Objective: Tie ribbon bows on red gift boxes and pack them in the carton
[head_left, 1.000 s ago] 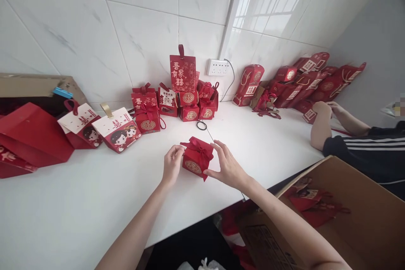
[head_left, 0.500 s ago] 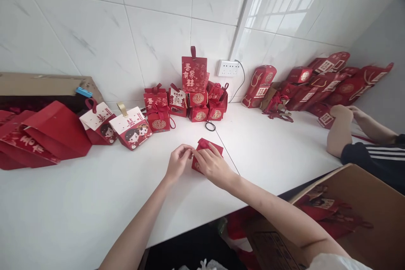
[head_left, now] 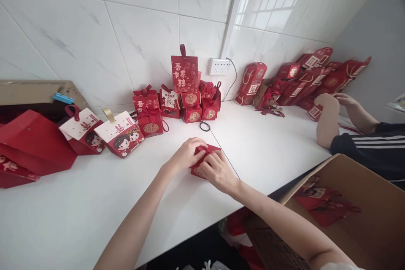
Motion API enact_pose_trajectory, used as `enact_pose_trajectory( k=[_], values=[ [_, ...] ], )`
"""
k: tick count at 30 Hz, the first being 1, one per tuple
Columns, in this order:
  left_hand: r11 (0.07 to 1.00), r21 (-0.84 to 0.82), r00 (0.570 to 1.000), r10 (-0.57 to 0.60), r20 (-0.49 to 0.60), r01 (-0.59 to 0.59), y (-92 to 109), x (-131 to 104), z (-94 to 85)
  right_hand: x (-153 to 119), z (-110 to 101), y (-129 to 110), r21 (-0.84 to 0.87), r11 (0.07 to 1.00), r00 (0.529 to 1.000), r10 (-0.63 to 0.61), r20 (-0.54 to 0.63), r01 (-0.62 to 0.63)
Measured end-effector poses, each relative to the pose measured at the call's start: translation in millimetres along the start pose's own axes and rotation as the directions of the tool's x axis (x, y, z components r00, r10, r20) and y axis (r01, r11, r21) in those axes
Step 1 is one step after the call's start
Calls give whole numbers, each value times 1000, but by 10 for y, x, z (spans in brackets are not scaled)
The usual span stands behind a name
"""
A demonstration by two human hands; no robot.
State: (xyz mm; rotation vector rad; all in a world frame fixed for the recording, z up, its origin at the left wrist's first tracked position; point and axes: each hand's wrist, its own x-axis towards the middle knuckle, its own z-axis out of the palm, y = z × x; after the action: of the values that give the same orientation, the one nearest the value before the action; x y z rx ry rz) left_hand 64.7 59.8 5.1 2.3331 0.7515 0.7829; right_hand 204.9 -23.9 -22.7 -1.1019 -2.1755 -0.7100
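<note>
A small red gift box (head_left: 196,172) with a gold round print on its side sits on the white table in front of me. On its top is a red ribbon (head_left: 200,150), partly covered by my fingers. My left hand (head_left: 187,154) comes in from the left, its fingers bent over the box top and closed at the ribbon. From the right, my right hand (head_left: 218,171) is curled against the box, thumb and fingers pinched together at the ribbon. The ribbon's ends between my fingertips are mostly hidden.
Finished-looking red boxes (head_left: 151,123) stand along the tiled wall below a power strip (head_left: 220,66). A black ring (head_left: 205,126) lies behind my box. Larger red boxes (head_left: 251,82) are at right, near another person's arm (head_left: 329,124). A cardboard carton (head_left: 363,185) stands at the table's front edge.
My left hand has moved from beside the box onto its top. My right hand's fingers have curled in. The whole view has shifted slightly right.
</note>
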Motion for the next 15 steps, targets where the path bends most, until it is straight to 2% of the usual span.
enact_pose_trajectory(
  k=[4,7,15],
  values=[
    [996,85,997,10,78,-17,36,-14,-5,-188,-90,59,158,979,991,-121,-59,129],
    [994,103,989,4,149,-20,67,-36,-18,-267,-143,97,224,962,987,-142,-72,155],
    [999,-29,982,-13,187,19,52,-96,45,-206,-157,106,261,949,982,-150,-117,176]
  ],
)
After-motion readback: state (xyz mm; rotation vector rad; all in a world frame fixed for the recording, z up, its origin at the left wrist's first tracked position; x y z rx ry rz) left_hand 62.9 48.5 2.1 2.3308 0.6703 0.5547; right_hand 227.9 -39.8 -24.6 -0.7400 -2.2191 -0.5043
